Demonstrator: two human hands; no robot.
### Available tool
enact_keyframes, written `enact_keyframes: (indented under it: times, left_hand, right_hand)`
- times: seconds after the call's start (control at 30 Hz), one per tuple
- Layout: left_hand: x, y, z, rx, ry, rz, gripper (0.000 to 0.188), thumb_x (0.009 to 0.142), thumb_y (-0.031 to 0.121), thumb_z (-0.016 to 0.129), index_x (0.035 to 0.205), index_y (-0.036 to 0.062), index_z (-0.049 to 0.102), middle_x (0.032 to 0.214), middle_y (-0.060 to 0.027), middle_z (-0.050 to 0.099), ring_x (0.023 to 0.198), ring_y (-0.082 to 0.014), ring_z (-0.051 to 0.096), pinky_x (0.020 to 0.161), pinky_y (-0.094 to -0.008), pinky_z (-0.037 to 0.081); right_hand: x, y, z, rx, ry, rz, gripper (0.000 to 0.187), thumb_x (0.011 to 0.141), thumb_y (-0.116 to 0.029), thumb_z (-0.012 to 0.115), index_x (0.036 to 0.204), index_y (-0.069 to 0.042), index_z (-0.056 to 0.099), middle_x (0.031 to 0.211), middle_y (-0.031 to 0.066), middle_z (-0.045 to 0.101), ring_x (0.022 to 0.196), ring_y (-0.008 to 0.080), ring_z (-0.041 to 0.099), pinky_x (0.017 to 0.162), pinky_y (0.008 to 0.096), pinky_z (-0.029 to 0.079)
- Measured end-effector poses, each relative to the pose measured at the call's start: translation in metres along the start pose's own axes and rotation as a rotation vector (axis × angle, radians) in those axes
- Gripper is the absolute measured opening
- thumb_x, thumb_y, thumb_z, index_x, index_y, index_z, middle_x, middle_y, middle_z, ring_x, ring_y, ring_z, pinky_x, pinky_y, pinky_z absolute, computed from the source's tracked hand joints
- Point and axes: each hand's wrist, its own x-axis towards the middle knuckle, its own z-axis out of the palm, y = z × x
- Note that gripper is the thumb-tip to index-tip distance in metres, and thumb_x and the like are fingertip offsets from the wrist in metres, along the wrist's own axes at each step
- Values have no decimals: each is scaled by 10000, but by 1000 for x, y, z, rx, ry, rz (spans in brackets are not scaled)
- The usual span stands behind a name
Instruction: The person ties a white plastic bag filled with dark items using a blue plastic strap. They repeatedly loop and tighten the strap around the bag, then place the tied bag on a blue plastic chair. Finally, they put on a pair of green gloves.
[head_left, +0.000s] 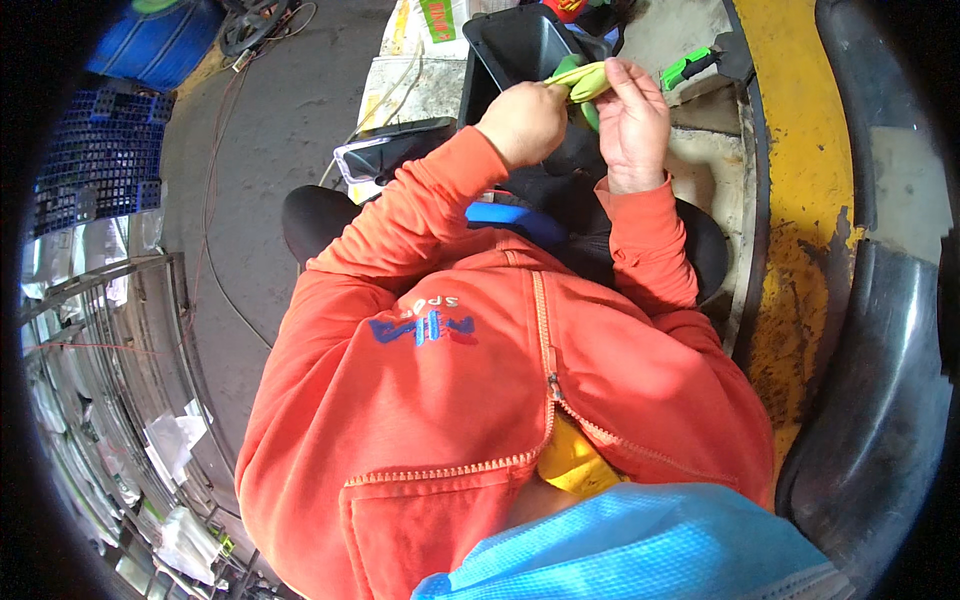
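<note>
Out in front of my chest, my left hand is curled into a fist, back of the hand up, on one end of a soft yellow-green piece. The other end is pinched between the thumb and fingers of my right hand, whose palm is partly turned toward me. The piece runs between both hands, with darker green parts above and below it. It looks limp and thin, but its kind is not clear. Just beyond my hands stands a black plastic bin.
Left of the bin lie white sacks and a dark, light-rimmed case. A bright green tool-like item sits at right, beside a worn yellow ledge. Farther left are a blue drum, a blue plastic pallet and metal racks.
</note>
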Motion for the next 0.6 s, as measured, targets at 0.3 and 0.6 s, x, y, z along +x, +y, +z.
enact_keyframes:
  times: [0.3,0.6]
  left_hand:
    - [15,-23,-37,-1021,258,-253,240,757,31,447,914,-34,616,778,-89,623,674,-135,571,625,-235,453]
    - [-8,-16,43,-650,7,-358,256,778,200,584,651,-15,643,542,-49,593,496,-148,558,499,-280,452]
  right_hand:
    - [-27,47,10,-991,-247,-394,227,763,-80,606,925,-23,459,769,82,605,649,120,574,551,244,445]
    - [-12,4,5,-909,-258,-127,90,745,-107,561,824,-67,543,680,66,596,610,155,576,541,291,438]
